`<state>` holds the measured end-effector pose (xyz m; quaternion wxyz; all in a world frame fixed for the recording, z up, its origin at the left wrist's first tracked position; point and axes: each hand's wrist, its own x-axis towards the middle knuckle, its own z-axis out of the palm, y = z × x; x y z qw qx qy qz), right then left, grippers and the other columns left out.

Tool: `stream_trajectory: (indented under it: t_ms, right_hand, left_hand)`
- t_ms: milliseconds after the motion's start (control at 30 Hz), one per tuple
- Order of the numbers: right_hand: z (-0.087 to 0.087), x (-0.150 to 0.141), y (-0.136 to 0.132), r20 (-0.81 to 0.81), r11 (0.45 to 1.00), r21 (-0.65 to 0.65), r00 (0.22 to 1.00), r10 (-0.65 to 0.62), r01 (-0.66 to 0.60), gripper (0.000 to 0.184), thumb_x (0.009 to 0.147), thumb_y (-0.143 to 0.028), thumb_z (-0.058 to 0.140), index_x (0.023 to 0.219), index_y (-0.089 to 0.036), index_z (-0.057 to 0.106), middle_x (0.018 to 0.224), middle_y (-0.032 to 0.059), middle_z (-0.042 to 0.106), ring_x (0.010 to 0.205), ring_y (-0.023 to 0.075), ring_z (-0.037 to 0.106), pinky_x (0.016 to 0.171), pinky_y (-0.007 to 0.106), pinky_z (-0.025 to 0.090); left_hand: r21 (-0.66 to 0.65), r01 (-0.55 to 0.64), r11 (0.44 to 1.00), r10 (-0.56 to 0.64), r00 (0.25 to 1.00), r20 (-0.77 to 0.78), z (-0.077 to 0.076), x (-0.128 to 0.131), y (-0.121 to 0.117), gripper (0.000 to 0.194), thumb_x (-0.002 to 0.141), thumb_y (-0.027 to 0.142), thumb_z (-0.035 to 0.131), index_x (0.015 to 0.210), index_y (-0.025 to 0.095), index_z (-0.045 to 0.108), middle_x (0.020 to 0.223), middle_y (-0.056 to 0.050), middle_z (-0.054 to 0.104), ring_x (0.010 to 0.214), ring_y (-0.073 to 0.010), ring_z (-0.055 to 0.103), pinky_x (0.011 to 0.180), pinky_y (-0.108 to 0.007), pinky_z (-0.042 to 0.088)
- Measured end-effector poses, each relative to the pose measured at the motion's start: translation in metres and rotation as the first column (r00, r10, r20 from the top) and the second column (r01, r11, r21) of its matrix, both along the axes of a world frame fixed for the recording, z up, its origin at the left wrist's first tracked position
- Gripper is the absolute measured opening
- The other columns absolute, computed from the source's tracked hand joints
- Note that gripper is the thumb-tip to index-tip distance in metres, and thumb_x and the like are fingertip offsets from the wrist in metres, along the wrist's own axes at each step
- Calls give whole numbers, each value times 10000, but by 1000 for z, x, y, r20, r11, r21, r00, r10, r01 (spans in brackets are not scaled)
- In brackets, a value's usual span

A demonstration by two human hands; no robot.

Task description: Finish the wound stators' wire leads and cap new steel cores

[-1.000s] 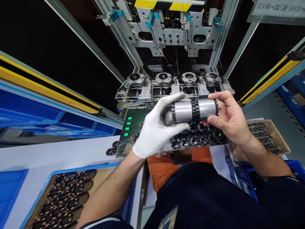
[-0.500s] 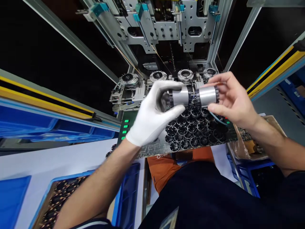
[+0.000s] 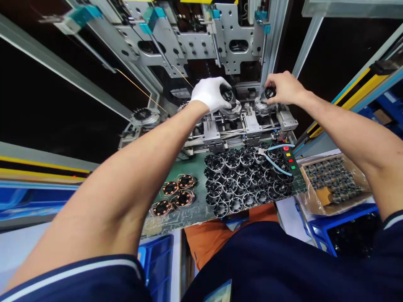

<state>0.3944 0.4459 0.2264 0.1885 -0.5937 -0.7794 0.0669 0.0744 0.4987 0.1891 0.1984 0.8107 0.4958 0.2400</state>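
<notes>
My left hand (image 3: pixel 211 94), in a white glove, curls its fingers and thumb around a black-and-silver stator core (image 3: pixel 227 97). That core is tilted over the third round metal fixture (image 3: pixel 232 112) of the winding machine; whether it is seated I cannot tell. Bare, my right hand (image 3: pixel 287 88) grips another stator core (image 3: pixel 270 92) between thumb and fingers at the fourth fixture (image 3: pixel 262 109). The core's lower part is close to or in the fixture's ring. Below the hands, rows of bare stator cores (image 3: pixel 244 182) stand on the green bench top (image 3: pixel 200 209).
Several copper-wound stators (image 3: pixel 182 198) lie at the bench's left. Pliers with light-blue handles (image 3: pixel 277 164) rest on the cores, beside coloured buttons (image 3: pixel 288 154). A carton of cores (image 3: pixel 336 178) stands at right. Metal arms with wire guides (image 3: pixel 154 29) hang above the fixtures.
Both hands have moved forward and apart, carrying the stator cores from above the bench rows to the third and fourth fixtures. The view has shifted, showing the wound stators at left.
</notes>
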Motion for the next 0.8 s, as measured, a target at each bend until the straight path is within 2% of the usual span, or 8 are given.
stream_trajectory:
  t_ms: [67,167,300,400,467,567,700,800]
  right_hand:
    - [-8,9,15,58,997,-25,996,68,-67,659,552,-603,1145,1034,-292,820,956,-19,843,1146,287,742,1180,571,548]
    - [-7,17,36,106,981,-91,978,182,-172,777,476,-637,1154,1065,-236,843,786,-85,788,1036,190,746,1150,474,544]
    - [11,8,42,218,974,-150,955,201,-171,614,581,-543,1149,1027,-219,879,935,-41,847,1126,325,834,1140,547,611]
    - [24,-4,41,310,971,-213,934,175,-111,622,639,-461,1138,1141,-190,890,1054,-26,869,1217,380,822,1175,608,608]
    - [30,-9,44,317,963,-255,933,173,-93,611,670,-463,1124,1152,-173,885,1052,-30,872,1247,356,810,1221,629,577]
    - [30,-12,46,294,955,-288,943,157,-70,509,669,-389,1139,1067,-197,888,1053,-14,870,1312,409,788,1260,698,554]
    - [1,-14,21,197,963,-261,972,124,-69,663,673,-311,1103,1272,-196,842,1366,82,841,1484,466,671,1350,741,454]
    - [-42,-12,-10,129,969,-219,981,143,-112,920,655,-381,1053,1497,-200,728,1730,123,623,1698,443,444,1448,670,340]
  left_hand:
    - [-16,22,1000,-23,999,-32,-4,-5,0,850,541,536,1114,1280,272,787,1283,113,845,1131,-208,644,1231,-475,490]
    - [-48,34,998,-38,997,-67,2,-10,2,937,459,519,1152,1290,260,806,1268,142,854,1091,-194,639,1245,-462,507]
    - [-107,-38,994,21,988,-153,13,-2,6,932,322,497,1196,1163,317,835,1072,187,838,1083,-213,616,1315,-519,478]
    - [-121,-71,990,48,982,-182,19,6,11,988,205,543,1195,1106,339,843,980,183,812,1101,-228,602,1362,-589,426]
    - [-111,-41,993,17,977,-211,22,8,17,1014,180,618,1178,1099,355,843,1012,183,818,1114,-231,598,1367,-602,427]
    - [-164,-11,986,-36,959,-281,27,9,23,977,286,700,1161,1135,339,841,1166,163,837,1219,-250,606,1387,-592,409]
    - [-154,-65,986,21,963,-267,27,11,9,935,403,585,1195,1221,316,832,1327,140,830,1397,-299,579,1438,-642,320]
    - [-84,-83,993,56,958,-283,23,11,-9,1031,376,478,1216,1316,378,803,1397,201,794,1436,-286,584,1459,-644,325]
